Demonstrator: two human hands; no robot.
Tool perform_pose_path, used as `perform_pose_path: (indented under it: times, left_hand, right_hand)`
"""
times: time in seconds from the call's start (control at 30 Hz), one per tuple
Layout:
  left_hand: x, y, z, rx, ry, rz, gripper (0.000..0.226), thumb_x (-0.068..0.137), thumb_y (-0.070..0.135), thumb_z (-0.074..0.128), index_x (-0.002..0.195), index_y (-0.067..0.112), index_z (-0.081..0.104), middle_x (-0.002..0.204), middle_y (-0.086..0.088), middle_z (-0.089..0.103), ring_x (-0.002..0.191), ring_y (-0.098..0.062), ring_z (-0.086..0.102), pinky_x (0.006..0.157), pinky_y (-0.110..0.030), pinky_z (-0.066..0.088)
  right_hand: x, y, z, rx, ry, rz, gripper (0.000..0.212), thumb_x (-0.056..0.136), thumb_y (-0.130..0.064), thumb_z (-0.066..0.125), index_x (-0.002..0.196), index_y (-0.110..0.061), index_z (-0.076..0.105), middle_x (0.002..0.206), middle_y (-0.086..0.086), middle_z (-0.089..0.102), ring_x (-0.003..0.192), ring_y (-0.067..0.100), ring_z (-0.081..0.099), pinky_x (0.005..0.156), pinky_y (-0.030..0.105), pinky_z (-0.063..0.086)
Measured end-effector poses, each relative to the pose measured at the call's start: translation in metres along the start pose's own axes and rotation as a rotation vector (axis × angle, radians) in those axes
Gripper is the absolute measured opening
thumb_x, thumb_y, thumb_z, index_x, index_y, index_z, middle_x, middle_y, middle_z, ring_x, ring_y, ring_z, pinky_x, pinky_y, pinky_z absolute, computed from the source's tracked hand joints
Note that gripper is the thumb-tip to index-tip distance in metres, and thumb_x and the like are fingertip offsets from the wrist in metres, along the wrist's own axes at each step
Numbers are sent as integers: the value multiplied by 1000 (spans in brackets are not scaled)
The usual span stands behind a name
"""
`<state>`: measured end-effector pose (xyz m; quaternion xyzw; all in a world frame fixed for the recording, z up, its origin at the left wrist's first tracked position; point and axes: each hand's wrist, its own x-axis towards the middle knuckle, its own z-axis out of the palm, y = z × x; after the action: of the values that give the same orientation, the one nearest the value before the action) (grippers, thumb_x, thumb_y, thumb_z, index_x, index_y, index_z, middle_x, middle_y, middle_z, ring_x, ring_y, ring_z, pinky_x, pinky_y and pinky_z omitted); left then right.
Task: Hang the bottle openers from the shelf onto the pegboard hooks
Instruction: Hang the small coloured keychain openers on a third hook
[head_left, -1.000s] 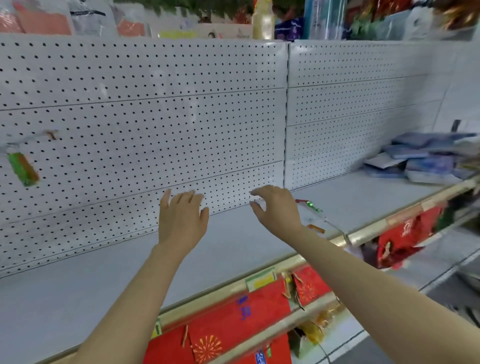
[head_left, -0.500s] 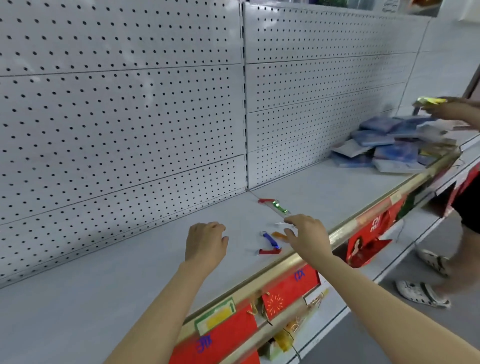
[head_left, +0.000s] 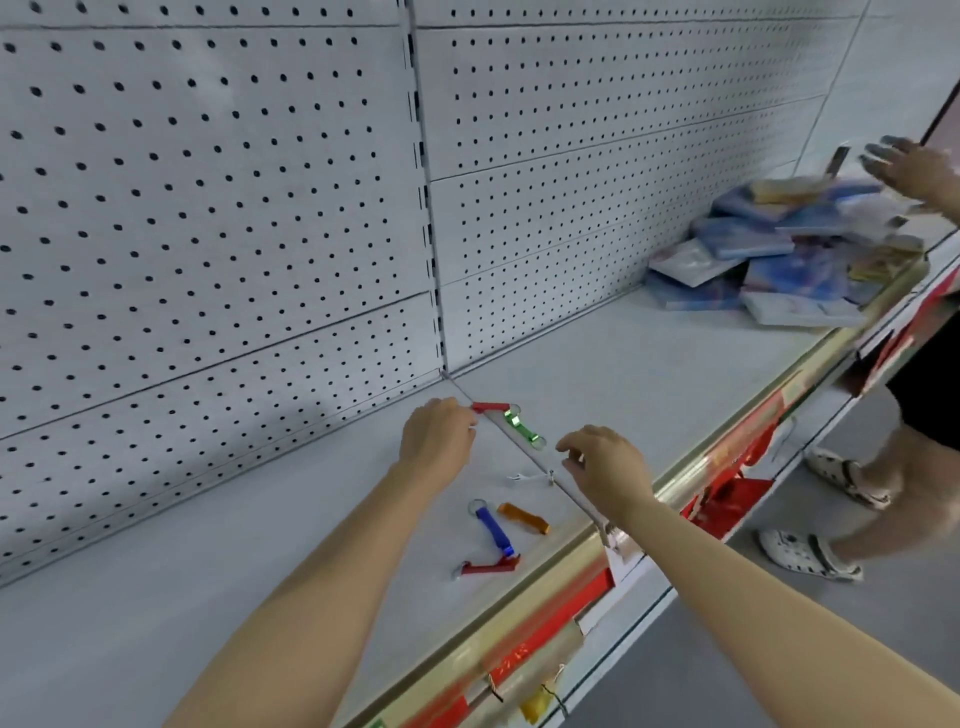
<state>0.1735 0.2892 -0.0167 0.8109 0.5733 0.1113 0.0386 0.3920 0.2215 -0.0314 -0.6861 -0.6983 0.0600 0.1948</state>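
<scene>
No text legible — shelf-edge labels (head_left: 524, 652) too blurred to read

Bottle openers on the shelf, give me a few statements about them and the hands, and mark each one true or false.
1. The left hand touches the far red opener. True.
2. The green opener hangs on the pegboard. False: it lies on the shelf.
3. The blue opener lies between the orange opener and the near red opener. True.
4. The right hand grips the orange opener. False: it is above the shelf, holding no opener.
5. Blue packages are piled at the shelf's right end. True.
</scene>
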Motion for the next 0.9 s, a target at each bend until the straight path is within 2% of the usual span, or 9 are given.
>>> perform_pose_path:
  times: [0.13, 0.27, 0.33, 0.43, 0.6, 0.7, 0.77, 0.83, 0.9]
  left_hand:
    - [54, 12, 7, -34, -79, 2, 24, 101, 19, 51, 111, 19, 73, 110, -3, 65, 107, -24, 59, 79, -31, 46]
    - [105, 21, 21, -71, -158, -5, 20, 94, 17, 63, 110, 21, 74, 114, 0, 69, 110, -22, 62, 89, -32, 48]
    - [123, 24, 29, -91, -249, -5, 23, 87, 20, 72, 110, 22, 72, 112, 1, 68, 106, -21, 63, 87, -32, 50]
    - [139, 24, 38, -116, -359, -2, 30, 77, 26, 81, 105, 20, 70, 106, 3, 68, 99, -19, 63, 78, -29, 48]
    - [158, 26, 40, -71, -458, 0, 24, 76, 25, 83, 96, 19, 72, 104, 1, 71, 97, -20, 66, 80, -32, 53]
    - [161, 25, 37, -86, -532, -10, 20, 81, 21, 81, 98, 13, 77, 99, -4, 75, 90, -21, 69, 70, -28, 50]
    - [160, 22, 38, -107, -557, -22, 19, 84, 21, 77, 100, 11, 77, 100, -6, 75, 84, -22, 67, 65, -26, 49]
    - [155, 19, 40, -120, -585, -40, 17, 87, 23, 75, 99, 12, 77, 101, -8, 75, 88, -24, 68, 75, -31, 54]
    - [150, 14, 41, -150, -568, -70, 13, 87, 24, 73, 92, 13, 77, 101, -9, 75, 92, -26, 69, 84, -35, 55]
  right_hand:
    - [35, 17, 3, -61, -166, -149, 22, 92, -17, 61, 111, -23, 70, 106, -4, 65, 101, 16, 60, 80, 27, 48]
    - [70, 30, 10, -129, -300, -286, 21, 92, -21, 62, 112, -23, 69, 109, -4, 63, 102, 16, 60, 74, 23, 40]
    - [82, 32, 15, -126, -360, -329, 17, 93, -24, 61, 108, -21, 69, 106, -4, 63, 97, 17, 61, 75, 25, 44]
    - [94, 35, 20, -105, -430, -359, 18, 94, -33, 59, 101, -19, 69, 101, -2, 62, 88, 20, 62, 78, 35, 51]
    - [113, 34, 20, -172, -542, -465, 15, 94, -24, 59, 101, -15, 67, 102, 3, 62, 91, 23, 61, 78, 33, 48]
    - [117, 30, 21, -274, -588, -565, 19, 98, -21, 50, 106, -15, 67, 104, 4, 61, 90, 27, 61, 74, 31, 41]
    - [120, 27, 22, -333, -596, -633, 22, 98, -18, 47, 106, -16, 67, 103, 4, 60, 88, 28, 62, 73, 33, 44]
    - [122, 24, 22, -368, -584, -676, 24, 96, -16, 45, 105, -15, 67, 102, 5, 61, 87, 29, 62, 75, 35, 47]
    - [122, 22, 22, -374, -544, -710, 23, 91, -16, 46, 100, -11, 66, 98, 7, 60, 82, 29, 60, 69, 35, 47]
